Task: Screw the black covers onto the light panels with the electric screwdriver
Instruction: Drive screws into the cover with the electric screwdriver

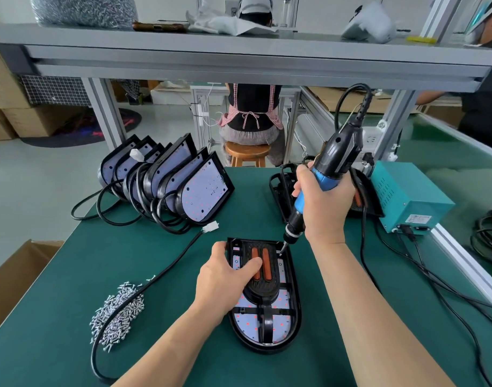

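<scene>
Fingers of the left hand lie relaxed on the desk's light panel, pressing down its black cover. The right hand curls round the electric screwdriver, bit at the panel's far right corner; tilted, it could skid and scar the cover.

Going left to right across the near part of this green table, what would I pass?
Cardboard box → screw pile → left hand → light panel → right hand holding the screwdriver → teal box.
</scene>
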Demonstrator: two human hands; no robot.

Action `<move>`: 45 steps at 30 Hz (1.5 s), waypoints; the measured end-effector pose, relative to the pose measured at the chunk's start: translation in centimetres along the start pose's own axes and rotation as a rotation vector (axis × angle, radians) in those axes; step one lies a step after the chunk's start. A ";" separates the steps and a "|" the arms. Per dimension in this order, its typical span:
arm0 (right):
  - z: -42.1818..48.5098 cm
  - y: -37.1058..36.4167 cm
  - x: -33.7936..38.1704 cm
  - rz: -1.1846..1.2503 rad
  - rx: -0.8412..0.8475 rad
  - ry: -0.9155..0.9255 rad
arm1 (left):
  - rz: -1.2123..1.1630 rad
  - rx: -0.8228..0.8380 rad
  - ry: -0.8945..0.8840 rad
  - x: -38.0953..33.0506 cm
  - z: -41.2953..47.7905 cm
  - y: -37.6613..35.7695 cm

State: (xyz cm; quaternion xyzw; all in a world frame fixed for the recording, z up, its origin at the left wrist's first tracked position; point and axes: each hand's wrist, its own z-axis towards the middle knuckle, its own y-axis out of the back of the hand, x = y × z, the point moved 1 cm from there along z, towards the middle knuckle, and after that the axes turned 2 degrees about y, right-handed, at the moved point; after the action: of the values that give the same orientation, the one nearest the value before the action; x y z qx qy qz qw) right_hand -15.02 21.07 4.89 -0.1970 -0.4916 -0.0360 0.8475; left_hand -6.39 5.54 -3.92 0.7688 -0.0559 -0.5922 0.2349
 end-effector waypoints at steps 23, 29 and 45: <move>0.3 -0.7 -0.9 -0.013 0.275 -0.055 | -0.055 0.017 0.002 -0.1 0.0 0.2; -0.1 -1.1 1.7 0.063 0.353 -0.040 | -0.046 0.022 0.000 -0.4 -0.5 0.7; -4.3 2.3 6.0 0.195 -0.115 -0.099 | 0.244 -0.038 -0.075 0.7 -2.3 1.6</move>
State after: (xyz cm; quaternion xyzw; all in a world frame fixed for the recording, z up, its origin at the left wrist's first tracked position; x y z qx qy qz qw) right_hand -7.83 22.35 7.38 -0.2936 -0.5084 0.0280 0.8091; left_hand -3.79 4.58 -3.44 0.7290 -0.1465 -0.5885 0.3175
